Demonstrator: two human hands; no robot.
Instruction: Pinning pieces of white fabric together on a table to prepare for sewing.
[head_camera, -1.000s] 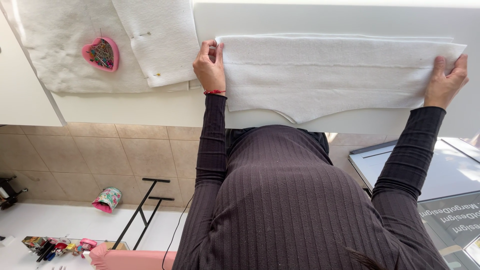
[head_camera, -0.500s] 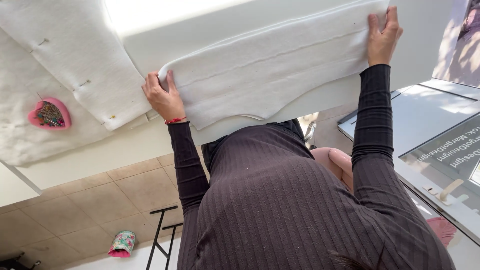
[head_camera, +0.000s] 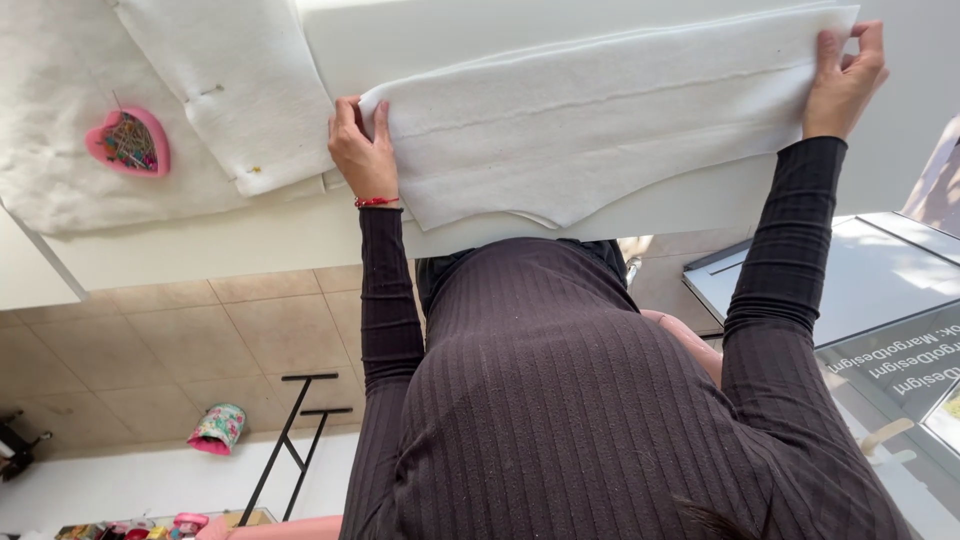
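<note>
A long folded piece of white padded fabric lies across the white table in front of me. My left hand, with a red thread bracelet at the wrist, grips the fabric's left end, fingers curled over its edge. My right hand pinches the far right corner. Both arms are in dark ribbed sleeves and stretch out from my torso.
More white fabric pieces with pins in them lie at the table's left, with a pink heart-shaped pincushion on them. Below are a tiled floor, a black metal stand and a small flowered pouch. A glass panel is at right.
Both hands keep hold of the fabric's two ends. The view swung so the fabric looked tilted half a second ago; it is closer to level now and sits more to the right.
</note>
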